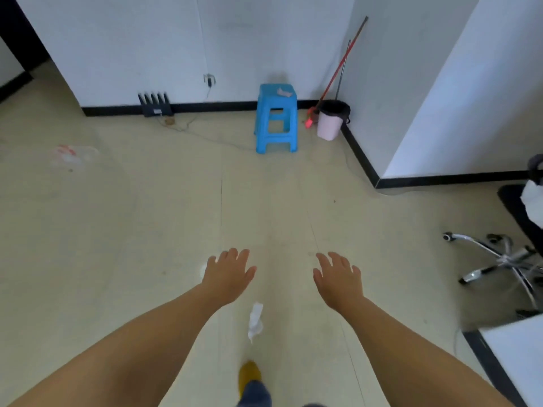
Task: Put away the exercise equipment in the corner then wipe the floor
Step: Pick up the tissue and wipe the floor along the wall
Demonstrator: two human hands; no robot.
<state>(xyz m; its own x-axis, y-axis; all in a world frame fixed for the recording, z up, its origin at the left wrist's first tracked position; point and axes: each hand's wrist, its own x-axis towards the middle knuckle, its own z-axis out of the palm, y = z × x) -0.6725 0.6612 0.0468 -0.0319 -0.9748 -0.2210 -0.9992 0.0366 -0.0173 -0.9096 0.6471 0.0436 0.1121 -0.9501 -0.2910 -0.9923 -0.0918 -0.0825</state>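
Floor (147, 230) w/ scraps of paper, both our hands out over it.
We see left hand (227, 274) & right hand (338, 277) palm-down, fingers straight & spread, holding nothing. Crumpled tissue (255, 321) lies near, between our forearms. Blue stool (276, 118) stands far by the wall; pink bin (332, 120) & mop (338, 71) in far right corner. Chair base (505, 259) at right.

We look down from head height, facing the corner. Our view takes in the floor (147, 215) and walls (132, 39).
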